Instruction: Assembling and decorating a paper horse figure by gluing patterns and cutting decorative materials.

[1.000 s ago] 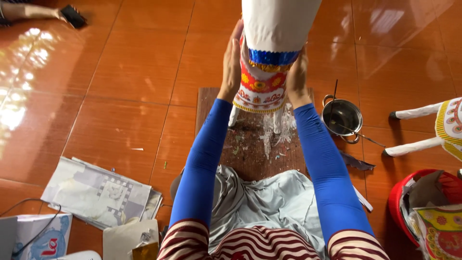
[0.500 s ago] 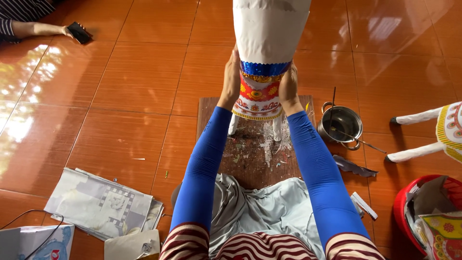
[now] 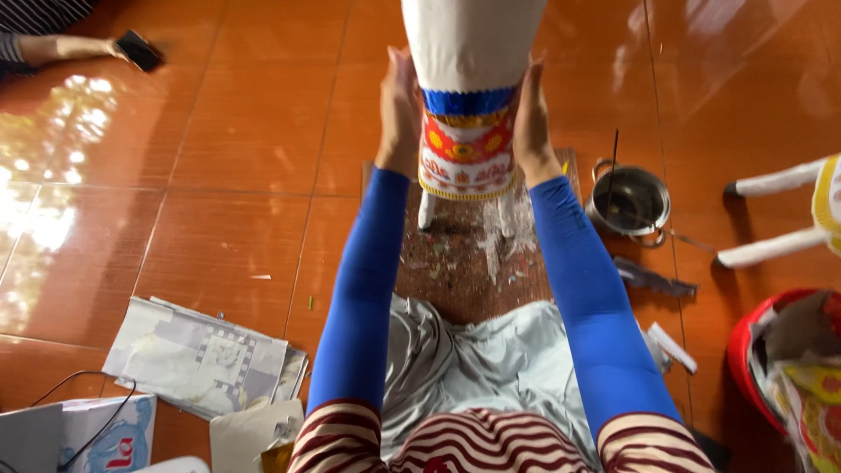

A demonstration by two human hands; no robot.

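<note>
I hold a white papier-mache animal figure [image 3: 469, 96] up in front of me; a red, yellow and blue patterned band wraps its lower body. My left hand [image 3: 400, 109] presses its left side and my right hand [image 3: 531, 114] presses its right side. Two white legs stick out under the band, over a brown wooden board [image 3: 455, 271] smeared with white paste and paper scraps. Both arms wear blue sleeves. The figure's top is cut off by the frame edge.
A small steel pot [image 3: 629, 203] with a stick in it stands right of the board. A stack of newspapers [image 3: 197, 357] lies at lower left, a red basket [image 3: 784, 385] at right. Another person's hand holds a dark phone [image 3: 138, 50] at top left.
The figure has shifted slightly lower and closer between my hands, and my view has tilted a little. Both hands keep their hold on its sides.
</note>
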